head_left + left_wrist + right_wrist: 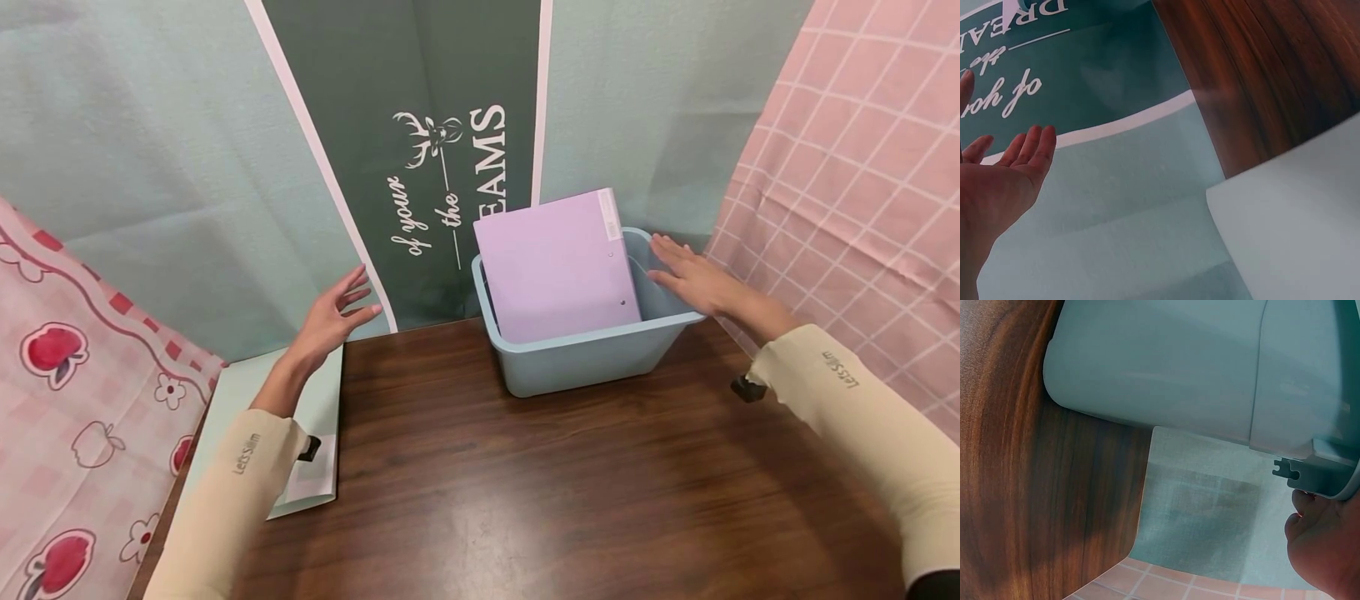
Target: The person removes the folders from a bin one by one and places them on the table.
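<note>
A light blue plastic bin (592,354) stands at the back of the table with a lilac binder (555,267) leaning upright inside it. My right hand (693,279) lies at the bin's right end, fingers extended over the rim; in the right wrist view the hand (1325,544) is right under the rim's edge. My left hand (333,317) is raised in the air, holding nothing, its fingers loosely spread. Below my left forearm a pale green folder or binder (318,408) lies flat on the table, partly hidden by the sleeve.
The dark wooden table (480,475) ends at a green cloth backdrop (412,50) with white lettering. A pink checked cloth (847,167) hangs on the right, an apple-patterned cloth (82,408) on the left.
</note>
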Available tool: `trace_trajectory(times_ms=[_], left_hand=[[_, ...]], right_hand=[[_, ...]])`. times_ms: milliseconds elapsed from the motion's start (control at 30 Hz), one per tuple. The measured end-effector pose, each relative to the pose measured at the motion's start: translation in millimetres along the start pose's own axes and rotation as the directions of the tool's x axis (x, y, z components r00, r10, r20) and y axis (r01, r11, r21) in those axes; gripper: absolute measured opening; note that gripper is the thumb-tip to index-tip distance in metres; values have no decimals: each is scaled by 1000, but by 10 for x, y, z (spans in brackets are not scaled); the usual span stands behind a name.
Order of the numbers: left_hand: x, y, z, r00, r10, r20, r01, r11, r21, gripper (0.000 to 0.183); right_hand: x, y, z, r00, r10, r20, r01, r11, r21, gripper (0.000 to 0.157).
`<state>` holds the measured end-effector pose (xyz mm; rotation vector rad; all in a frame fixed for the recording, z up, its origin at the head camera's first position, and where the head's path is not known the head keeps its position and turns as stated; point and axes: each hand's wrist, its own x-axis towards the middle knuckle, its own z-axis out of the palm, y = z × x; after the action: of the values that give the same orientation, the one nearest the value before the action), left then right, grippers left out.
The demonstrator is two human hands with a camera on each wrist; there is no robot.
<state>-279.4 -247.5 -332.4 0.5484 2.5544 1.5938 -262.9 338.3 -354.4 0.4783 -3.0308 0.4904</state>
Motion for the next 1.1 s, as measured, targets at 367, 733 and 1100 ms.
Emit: trace_trajectory(times_ms=[367, 733, 1100], left_hand=[[86, 196, 155, 1000, 17, 11, -17, 1000, 21, 76], [314, 258, 318, 996, 60, 64, -57, 998, -36, 77], [620, 117, 507, 992, 117, 38, -112, 986, -120, 77]], right_hand=[[-12, 25, 16, 1000, -13, -8, 13, 1000, 6, 69], [6, 2, 1, 1000, 12, 15, -12, 1000, 6, 70], [9, -4, -9, 1000, 12, 6, -12, 1000, 10, 70]])
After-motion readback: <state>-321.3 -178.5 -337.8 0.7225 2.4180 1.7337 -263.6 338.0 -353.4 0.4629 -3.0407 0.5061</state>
